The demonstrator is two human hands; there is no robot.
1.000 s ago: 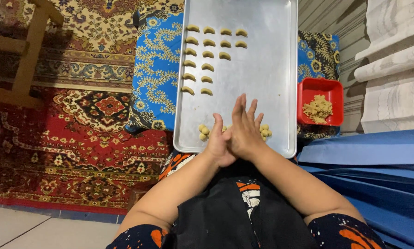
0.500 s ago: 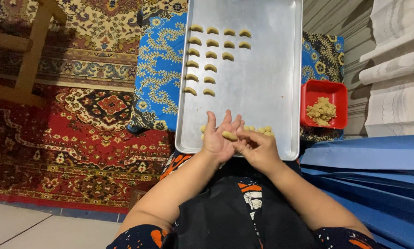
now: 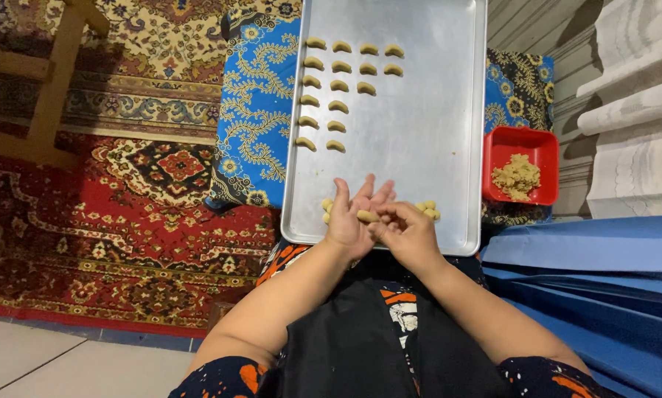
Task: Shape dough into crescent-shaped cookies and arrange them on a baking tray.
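Note:
A long metal baking tray (image 3: 419,133) lies in front of me on a blue patterned cloth (image 3: 253,110). Several small crescent dough pieces (image 3: 336,87) sit in rows at its far left. My left hand (image 3: 352,217) is open, palm up, over the tray's near edge, and a short roll of dough (image 3: 368,216) lies across it. My right hand (image 3: 406,228) pinches that roll with its fingertips. Small dough lumps (image 3: 428,210) rest on the tray beside my right hand, and more (image 3: 326,209) peek out left of my left hand.
A red square container (image 3: 521,147) with crumbly dough (image 3: 516,177) stands right of the tray. A patterned red carpet (image 3: 117,221) covers the floor to the left, with a wooden furniture frame (image 3: 43,81) on it. Blue folded material (image 3: 596,265) lies at right.
My palms were pressed together rolling the dough. They have opened, the left one turned palm up, and the right fingers now pinch the roll lying on it.

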